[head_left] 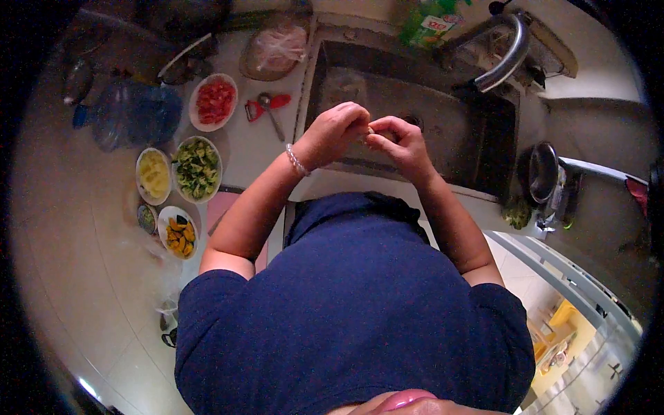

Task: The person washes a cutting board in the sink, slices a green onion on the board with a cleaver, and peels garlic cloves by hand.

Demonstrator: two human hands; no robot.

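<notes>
Over the near left part of the dark sink [443,152], my left hand [335,135] and my right hand [403,143] meet at the fingertips. Both are closed in a pinch around a small pale piece [371,130], mostly hidden by the fingers; its kind cannot be made out. A beaded bracelet [297,160] circles my left wrist. Left of the sink, a spoon [272,114] and a red-handled peeler [254,111] lie on the counter.
Plates of red meat [216,102], green vegetable pieces [196,169], pale slices [153,176] and orange-yellow pieces [179,235] stand at left. A plastic-wrapped package [280,48] sits behind. The curved faucet [512,59] and green bottle [432,24] are at the back.
</notes>
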